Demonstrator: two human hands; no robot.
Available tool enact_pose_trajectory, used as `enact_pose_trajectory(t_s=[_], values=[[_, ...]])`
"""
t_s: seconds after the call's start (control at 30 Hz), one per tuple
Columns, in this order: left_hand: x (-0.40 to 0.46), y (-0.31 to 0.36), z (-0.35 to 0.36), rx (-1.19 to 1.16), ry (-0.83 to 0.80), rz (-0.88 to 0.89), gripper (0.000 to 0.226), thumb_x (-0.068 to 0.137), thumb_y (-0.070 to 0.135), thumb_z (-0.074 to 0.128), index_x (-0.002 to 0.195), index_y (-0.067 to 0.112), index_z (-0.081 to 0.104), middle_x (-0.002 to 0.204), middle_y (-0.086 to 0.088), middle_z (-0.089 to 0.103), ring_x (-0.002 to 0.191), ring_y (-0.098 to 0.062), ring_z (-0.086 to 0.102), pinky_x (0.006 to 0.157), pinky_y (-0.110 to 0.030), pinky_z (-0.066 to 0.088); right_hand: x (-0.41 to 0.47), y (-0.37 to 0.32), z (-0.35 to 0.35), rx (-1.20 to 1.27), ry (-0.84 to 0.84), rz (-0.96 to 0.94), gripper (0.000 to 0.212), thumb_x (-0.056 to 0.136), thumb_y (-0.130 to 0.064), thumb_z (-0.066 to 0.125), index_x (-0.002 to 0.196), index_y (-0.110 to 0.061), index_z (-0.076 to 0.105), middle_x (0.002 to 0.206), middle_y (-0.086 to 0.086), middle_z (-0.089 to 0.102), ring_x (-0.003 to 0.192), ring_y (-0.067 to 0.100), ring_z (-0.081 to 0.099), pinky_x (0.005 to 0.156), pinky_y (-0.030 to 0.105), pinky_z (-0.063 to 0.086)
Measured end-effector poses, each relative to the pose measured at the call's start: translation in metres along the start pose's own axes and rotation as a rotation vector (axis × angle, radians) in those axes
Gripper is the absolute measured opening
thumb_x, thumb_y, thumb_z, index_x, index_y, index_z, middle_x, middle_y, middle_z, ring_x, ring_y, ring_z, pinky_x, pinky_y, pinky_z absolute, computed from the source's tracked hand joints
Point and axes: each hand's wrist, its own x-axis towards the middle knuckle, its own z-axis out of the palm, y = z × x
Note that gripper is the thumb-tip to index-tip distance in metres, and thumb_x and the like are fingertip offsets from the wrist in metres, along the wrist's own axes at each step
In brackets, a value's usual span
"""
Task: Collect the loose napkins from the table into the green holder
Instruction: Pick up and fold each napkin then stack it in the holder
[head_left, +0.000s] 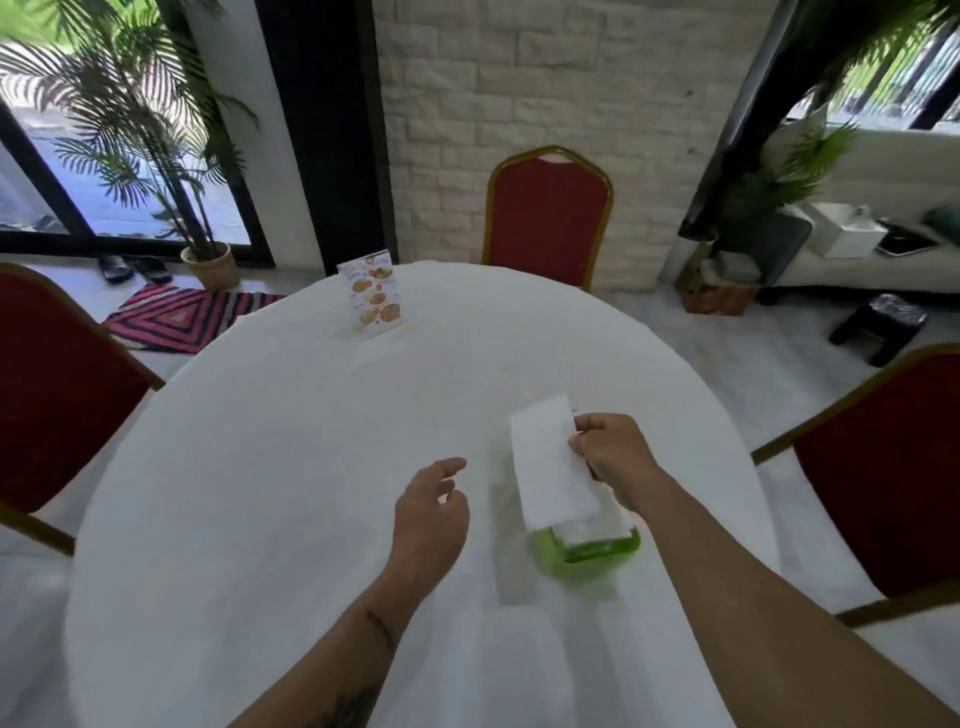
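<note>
Near the 5 o'clock part of a round white tabletop, the right hand pinches a white napkin by its edge, lower end entering the green holder, which already contains napkins. Best practice, likely: keep the napkin upright, slide it straight down, and steady the holder. The left hand, at 7 o'clock, hovers loosely curled and empty. At 11 o'clock stands a menu card. Red chairs surround it; a potted palm by the window.
</note>
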Motion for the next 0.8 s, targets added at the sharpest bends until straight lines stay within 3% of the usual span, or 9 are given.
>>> enact_pose_trajectory(t_s=[0.13,0.23,0.33,0.43,0.5,0.6,0.8], values=[[-0.018,-0.003,0.029,0.141,-0.039,-0.027,0.043,0.087,0.004,0.045,0.121,0.025,0.063,0.124,0.008,0.058,0.104,-0.006,0.057,0.086,-0.02,0.044,0.007,0.03,-0.022,-0.152,0.099,0.017,0.029,0.079,0.001,0.051,0.1,0.003,0.07,0.113,0.02,0.07,0.107,0.037,0.064,0.091,0.047,0.055],[-0.026,-0.002,0.045,0.185,-0.049,-0.057,0.043,0.087,0.006,0.045,0.121,0.025,0.063,0.122,0.007,0.059,0.101,-0.009,0.06,0.087,-0.027,0.052,0.011,0.035,-0.026,-0.164,0.111,-0.024,0.038,0.082,-0.001,0.053,0.117,-0.009,0.068,0.12,0.01,0.068,0.111,0.028,0.061,0.087,0.03,0.048],[-0.03,0.002,0.056,0.187,-0.048,-0.09,0.043,0.086,0.007,0.045,0.119,0.026,0.064,0.118,0.004,0.062,0.09,-0.015,0.064,0.083,-0.031,0.056,0.018,0.036,-0.026,-0.177,0.101,-0.064,0.048,0.082,-0.004,0.055,0.129,-0.011,0.061,0.122,0.011,0.066,0.11,0.027,0.062,0.089,0.03,0.048],[-0.033,0.012,0.066,0.189,-0.044,-0.078,0.041,0.088,0.007,0.045,0.12,0.027,0.062,0.117,0.005,0.061,0.086,-0.013,0.061,0.078,-0.024,0.052,0.024,0.039,-0.032,-0.215,0.077,-0.089,0.054,0.08,-0.006,0.058,0.134,-0.014,0.056,0.118,0.008,0.064,0.106,0.025,0.061,0.087,0.031,0.048],[-0.035,0.02,0.073,0.222,-0.03,-0.024,0.04,0.089,0.008,0.045,0.122,0.026,0.061,0.118,0.009,0.057,0.093,-0.008,0.059,0.083,-0.021,0.049,0.025,0.041,-0.035,-0.289,0.09,-0.156,0.056,0.08,-0.007,0.058,0.135,-0.013,0.054,0.119,0.008,0.059,0.109,0.025,0.058,0.088,0.031,0.046],[-0.036,0.027,0.081,0.256,-0.038,0.042,0.039,0.089,0.008,0.047,0.122,0.024,0.061,0.119,0.011,0.057,0.097,-0.006,0.059,0.087,-0.019,0.045,0.019,0.047,-0.036,-0.454,0.086,-0.301,0.045,0.086,-0.014,0.055,0.13,-0.017,0.055,0.127,0.006,0.052,0.118,0.024,0.052,0.093,0.035,0.046],[-0.035,0.026,0.096,0.383,-0.074,0.101,0.027,0.09,0.01,0.05,0.102,0.023,0.07,0.109,0.007,0.061,0.103,-0.011,0.057,0.091,-0.021,0.045,-0.002,0.074,-0.03,-0.84,-0.092,-0.411,0.046,0.088,-0.032,0.046,0.133,-0.022,0.053,0.132,0.003,0.047,0.117,0.024,0.043,0.095,0.038,0.041]])
